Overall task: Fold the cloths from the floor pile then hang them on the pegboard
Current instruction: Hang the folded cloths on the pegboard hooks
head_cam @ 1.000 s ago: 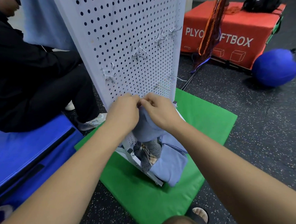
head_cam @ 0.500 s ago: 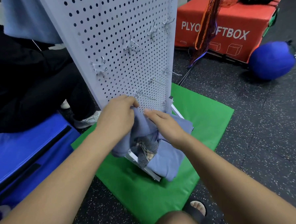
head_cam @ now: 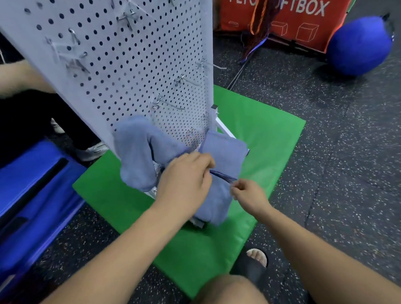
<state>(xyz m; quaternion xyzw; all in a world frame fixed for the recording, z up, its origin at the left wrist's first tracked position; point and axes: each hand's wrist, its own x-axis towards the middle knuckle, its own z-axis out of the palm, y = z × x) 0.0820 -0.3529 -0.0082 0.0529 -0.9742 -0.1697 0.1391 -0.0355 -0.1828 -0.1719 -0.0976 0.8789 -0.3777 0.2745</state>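
Pinching a dark hem, the fingers (head_cam: 236, 190) of the right hand (head_cam: 250, 198) are closed together on the edge of the blue cloth (head_cam: 217, 206). The left hand (head_cam: 185, 185) curls over the same cloth just above, gripping it. The cloth lies bunched at the foot of the pegboard (head_cam: 132, 62), on the green mat (head_cam: 263, 137). Another blue cloth (head_cam: 134, 155) seems to hang low on the board beside it. To fold cleanly, the hem is best drawn out taut, corners found and matched, before lifting. A bare hook (head_cam: 169, 103) sits just above; the folded edge should go fully over it, lest it slip off.
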